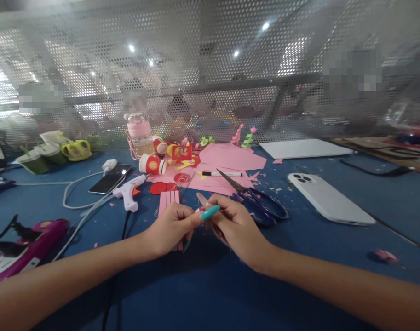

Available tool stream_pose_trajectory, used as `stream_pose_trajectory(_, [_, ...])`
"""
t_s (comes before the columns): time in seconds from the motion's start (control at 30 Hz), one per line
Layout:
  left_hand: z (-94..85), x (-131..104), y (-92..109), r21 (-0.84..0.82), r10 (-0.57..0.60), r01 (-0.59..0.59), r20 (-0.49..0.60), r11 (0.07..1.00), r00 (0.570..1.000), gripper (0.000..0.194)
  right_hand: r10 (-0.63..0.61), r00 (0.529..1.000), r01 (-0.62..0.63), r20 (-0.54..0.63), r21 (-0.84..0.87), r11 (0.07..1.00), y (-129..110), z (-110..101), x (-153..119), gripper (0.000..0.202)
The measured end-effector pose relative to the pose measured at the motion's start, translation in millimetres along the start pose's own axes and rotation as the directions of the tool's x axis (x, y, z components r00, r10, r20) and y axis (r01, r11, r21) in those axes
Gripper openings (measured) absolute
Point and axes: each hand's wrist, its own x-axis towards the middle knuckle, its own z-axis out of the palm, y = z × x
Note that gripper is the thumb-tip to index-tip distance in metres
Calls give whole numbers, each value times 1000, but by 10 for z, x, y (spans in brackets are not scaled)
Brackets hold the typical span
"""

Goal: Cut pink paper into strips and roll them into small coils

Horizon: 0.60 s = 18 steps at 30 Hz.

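Observation:
My left hand (175, 225) and my right hand (235, 225) meet at the middle, fingertips pinched together. A tiny bit of pink shows between them, too hidden to make out. Under and behind my left hand lies a piece of pink paper with dark lines (169, 198). Just beyond my right hand rest blue-handled scissors (265, 202), their blades pointing up and left. Pink paper sheets (232, 157) lie farther back, with a black-and-white marker (222, 174) on them. Red paper circles (158, 188) sit beyond my left hand.
A white glue gun (129, 192), a black phone (110, 179) and white cables are at left, near a magenta object (32, 248). A white phone (330, 198) lies at right. Behind stand a pink-lidded bottle (140, 138), a red cup (152, 164) and a perforated metal screen (210, 69).

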Motion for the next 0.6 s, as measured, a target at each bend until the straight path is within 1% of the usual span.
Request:
stream_pose_trajectory(0.07, [-16,-8,-2,27,130,-130,-29,991,991,46,2,1000,-2,4,-24,1000,6,-15,7,36])
stream_pose_trajectory(0.1, [-21,-16,2,60,201,-198,-49,978,978,41,4,1000,-4,4,-41,999,8,-21,10,35])
stream_pose_trajectory(0.13, [-23,-25,9,100,255,-248,-65,964,965,37,4,1000,-4,2,-58,998,8,-25,12,35])
stream_pose_trajectory(0.17, [-21,-36,18,137,277,-265,-73,954,958,36,3,1000,-4,-3,-74,997,7,-27,13,35])
stream_pose_trajectory(0.23, [-4,-53,34,170,245,-229,-82,959,966,34,6,1000,-7,-8,-98,995,3,-27,12,36])
stream_pose_trajectory(0.3, [23,-60,41,153,193,-178,-89,972,977,32,12,1000,-12,-1,-115,993,-4,-24,7,37])
stream_pose_trajectory(0.33, [37,-59,40,142,186,-171,-95,975,978,31,12,1000,-12,4,-123,992,-9,-21,3,37])
stream_pose_trajectory(0.47, [73,-46,14,134,233,-216,-135,967,963,27,-5,1000,7,15,-170,985,-23,-16,-14,37])
stream_pose_trajectory(0.6, [70,-53,-6,192,281,-247,-172,950,944,26,5,1000,1,30,-214,977,-25,-11,-33,37])
